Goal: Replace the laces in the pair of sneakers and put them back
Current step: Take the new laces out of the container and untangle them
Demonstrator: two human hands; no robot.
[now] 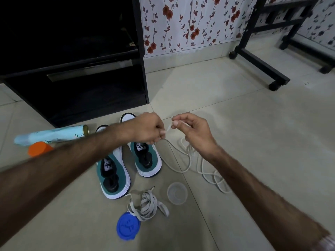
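Note:
Two teal and white sneakers stand side by side on the tiled floor, the left sneaker (114, 176) nearer me and the right sneaker (147, 158) a little farther. A white round lace (192, 160) lies in loops on the floor to their right. My left hand (148, 128) and my right hand (194, 131) hover above the right sneaker, each pinching the lace near its tip. A bundle of flat grey laces (148, 205) lies in front of the sneakers.
A black shelf unit (87, 69) stands behind the sneakers. A light blue spray can (52, 135) and an orange cap (39, 148) lie at left. A clear round lid (177, 192) and a blue lid (127, 225) lie near the grey laces. A black wheeled stand (262, 66) is at right.

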